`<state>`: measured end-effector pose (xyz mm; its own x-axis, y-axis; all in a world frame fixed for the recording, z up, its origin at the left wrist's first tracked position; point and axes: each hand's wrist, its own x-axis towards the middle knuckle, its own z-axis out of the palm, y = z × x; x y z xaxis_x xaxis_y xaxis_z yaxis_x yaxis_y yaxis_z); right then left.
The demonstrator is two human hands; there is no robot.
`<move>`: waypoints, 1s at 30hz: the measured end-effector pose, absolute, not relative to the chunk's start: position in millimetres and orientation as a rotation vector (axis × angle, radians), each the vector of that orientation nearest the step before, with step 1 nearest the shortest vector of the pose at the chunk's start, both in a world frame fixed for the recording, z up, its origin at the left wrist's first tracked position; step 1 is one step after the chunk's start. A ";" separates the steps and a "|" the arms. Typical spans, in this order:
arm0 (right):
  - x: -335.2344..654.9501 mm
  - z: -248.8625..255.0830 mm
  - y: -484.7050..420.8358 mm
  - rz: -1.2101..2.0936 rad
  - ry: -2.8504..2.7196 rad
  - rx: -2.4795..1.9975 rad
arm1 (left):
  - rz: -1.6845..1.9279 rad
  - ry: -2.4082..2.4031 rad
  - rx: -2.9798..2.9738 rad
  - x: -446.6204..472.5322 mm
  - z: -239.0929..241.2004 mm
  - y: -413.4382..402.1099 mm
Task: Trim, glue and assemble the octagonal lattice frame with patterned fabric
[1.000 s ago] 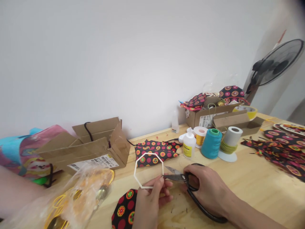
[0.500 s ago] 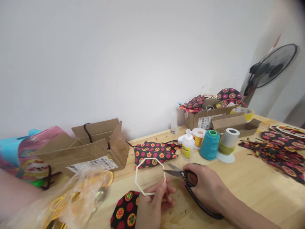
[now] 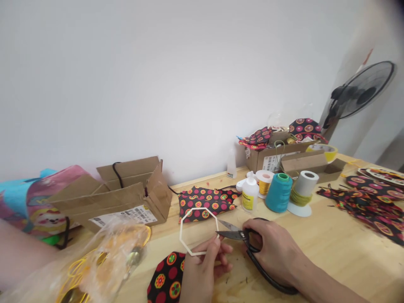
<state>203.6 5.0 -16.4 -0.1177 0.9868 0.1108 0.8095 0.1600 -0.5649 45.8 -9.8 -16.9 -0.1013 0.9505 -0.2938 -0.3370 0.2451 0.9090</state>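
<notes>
My left hand (image 3: pixel 205 265) pinches a thin cream octagonal frame (image 3: pixel 181 232) by its lower right side, holding it up above the table. In my right hand (image 3: pixel 274 248) is a pair of black-handled scissors (image 3: pixel 232 235), blades parted, with the lower tip touching or very close to the frame's right edge. An octagonal piece of dark patterned fabric (image 3: pixel 164 275) lies beside my left wrist, partly hidden by it. Behind the frame, a larger strip of similar floral fabric (image 3: pixel 208 202) rests on the table.
A white glue bottle (image 3: pixel 249 195), a teal thread cone (image 3: pixel 278 193) and cord spools stand beyond my right hand. Cardboard boxes (image 3: pixel 126 206) line the wall. A plastic bag (image 3: pixel 104 256) with yellow cord lies left. Fabric scraps (image 3: pixel 372 206) lie right; a fan (image 3: pixel 362 90) stands behind.
The scissors' lower blade has dropped slightly along the frame's right edge. The frame stays in my left hand nearly unmoved, and the view has shifted a little.
</notes>
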 end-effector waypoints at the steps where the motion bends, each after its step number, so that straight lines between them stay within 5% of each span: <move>1: 204.6 -16.5 5.7 0.513 -1.971 -1.707 | 1.236 1.192 0.687 46.4 -16.3 -10.7; 30: 205.6 -15.1 2.8 0.502 -1.998 -1.662 | 1.212 1.216 0.703 47.3 -14.5 -12.6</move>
<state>205.6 2.8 -15.1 -0.1386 0.9812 0.1343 0.8010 0.1908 -0.5674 47.3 -12.6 -14.5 -0.0971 0.9450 -0.3123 -0.3091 0.2696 0.9120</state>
